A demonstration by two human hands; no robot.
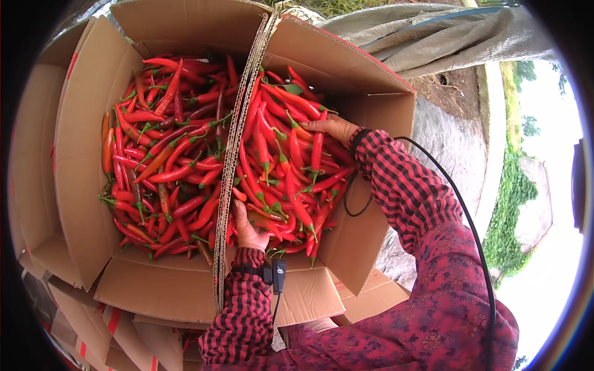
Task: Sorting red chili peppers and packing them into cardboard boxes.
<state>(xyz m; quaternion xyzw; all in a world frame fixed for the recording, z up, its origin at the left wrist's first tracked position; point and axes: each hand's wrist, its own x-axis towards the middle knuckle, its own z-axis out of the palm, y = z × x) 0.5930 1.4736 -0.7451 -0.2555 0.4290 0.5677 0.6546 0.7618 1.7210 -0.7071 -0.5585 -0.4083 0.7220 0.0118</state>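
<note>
Two adjoining cardboard boxes hold long red chili peppers with green stems. My left hand [249,234] is at the near edge of the right-hand box, thumb up against the chili peppers [265,145], its other fingers sunk beneath them. From the right side my right hand [335,128] reaches into the same pile. Its thumb lies across a pepper while the remaining fingers are hidden under others. Between them the two hands cup a heap of peppers. A green leaf [291,88] lies on the far part of this pile.
The left-hand box [93,142] is filled with more peppers, some darker or orange. Double cardboard walls [238,133] divide the boxes. Raised flaps [343,55] surround them. Several cartons [93,328] stand at lower left. A black cable [458,185] loops along my right arm. Grey sheeting [433,37] lies beyond.
</note>
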